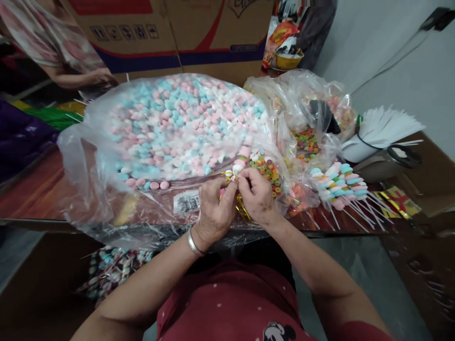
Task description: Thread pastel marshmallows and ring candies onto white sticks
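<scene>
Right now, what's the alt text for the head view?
Left hand and right hand pinch together at gold strips over a table. Beyond lies a clear bag of pastel candies; to the right, candy skewers and a cup of white sticks.

In the centre of the frame there are two hands of the wearer: one left hand (215,203) and one right hand (259,194). One bracelet (194,241) is just below the centre. At the upper left is one other person (76,52). One printed carton (142,47), at the top, carries five symbols (127,32) in a row. One yellow bowl (288,62) is at the upper right. The loose candies (192,118) and white sticks (391,123) are too many for exact counting.
</scene>
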### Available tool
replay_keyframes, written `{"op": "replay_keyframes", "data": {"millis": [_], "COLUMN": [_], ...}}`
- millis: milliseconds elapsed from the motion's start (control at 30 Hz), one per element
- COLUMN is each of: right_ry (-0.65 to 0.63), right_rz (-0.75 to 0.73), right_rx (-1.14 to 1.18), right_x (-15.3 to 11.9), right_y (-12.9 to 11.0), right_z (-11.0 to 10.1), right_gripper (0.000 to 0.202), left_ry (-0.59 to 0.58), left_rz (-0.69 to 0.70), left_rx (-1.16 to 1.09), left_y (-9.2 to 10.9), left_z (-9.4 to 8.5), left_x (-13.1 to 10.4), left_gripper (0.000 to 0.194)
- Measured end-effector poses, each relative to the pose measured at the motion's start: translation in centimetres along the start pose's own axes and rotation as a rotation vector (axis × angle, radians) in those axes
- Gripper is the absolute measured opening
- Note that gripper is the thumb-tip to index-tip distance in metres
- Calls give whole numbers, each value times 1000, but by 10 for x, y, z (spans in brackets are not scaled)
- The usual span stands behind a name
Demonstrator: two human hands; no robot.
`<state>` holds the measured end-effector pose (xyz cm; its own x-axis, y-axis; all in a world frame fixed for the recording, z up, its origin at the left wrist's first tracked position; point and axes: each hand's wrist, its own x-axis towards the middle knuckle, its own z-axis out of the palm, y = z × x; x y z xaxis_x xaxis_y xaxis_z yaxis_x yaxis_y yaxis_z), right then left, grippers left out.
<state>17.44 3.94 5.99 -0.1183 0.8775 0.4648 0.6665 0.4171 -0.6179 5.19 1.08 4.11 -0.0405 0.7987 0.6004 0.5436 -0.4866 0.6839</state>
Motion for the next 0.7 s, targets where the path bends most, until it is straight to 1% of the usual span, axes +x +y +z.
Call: {"op": "replay_keyframes", "data": {"millis": [33, 67, 100, 167, 200, 233, 267, 333, 367, 400, 467, 500, 533, 567, 600, 667, 700], "right_ry": [34, 58, 70, 68, 47, 22, 0, -22, -16, 4, 67, 98, 114, 113, 90, 5, -35], "right_rz": [20, 17, -10, -135, -220, -303, -377, -458, -458, -434, -357, -336, -335, -358, -393, -470, -496], "right_rx": [100, 157, 173, 132, 98, 65, 40, 17, 21, 33, 55, 63, 73, 87, 105, 136, 143], "right_x": [1, 1, -1, -6, -10, -13, -15, -16, -14, -10, -1, 2, 5, 6, 4, -4, -10], "right_y": [-2, -4, -7, -15, -19, -22, -25, -29, -30, -30, -30, -31, -33, -36, -40, -49, -53], "right_z": [1, 2, 3, 6, 7, 8, 9, 10, 9, 7, 3, 1, 0, 1, 2, 11, 17], "right_gripper": [18, 17, 17, 18, 20, 21, 23, 24, 24, 23, 19, 18, 17, 17, 17, 19, 19], "left_ry": [32, 29, -8, -132, -184, -208, -206, -172, -162, -160, -256, -334, -410, -444, -433, -303, -242], "left_rz": [-43, -107, -186, -372, -458, -528, -574, -577, -536, -458, -284, -271, -314, -395, -500, -656, -694], "left_rx": [-42, -99, -177, -382, -491, -581, -657, -778, -844, -917, -979, -967, -938, -914, -902, -938, -968], "left_y": [1, 2, 3, 3, 3, 3, 3, 5, 6, 9, 12, 13, 13, 12, 10, 5, 3], "left_z": [-1, -4, -8, -20, -26, -33, -41, -56, -65, -73, -86, -91, -93, -93, -92, -89, -88], "left_x": [0, 0, 0, 4, 6, 9, 12, 17, 18, 18, 16, 15, 13, 12, 11, 8, 7], "left_gripper": [10, 7, 6, 14, 15, 14, 15, 26, 35, 40, 48, 54, 59, 62, 61, 53, 52]}}
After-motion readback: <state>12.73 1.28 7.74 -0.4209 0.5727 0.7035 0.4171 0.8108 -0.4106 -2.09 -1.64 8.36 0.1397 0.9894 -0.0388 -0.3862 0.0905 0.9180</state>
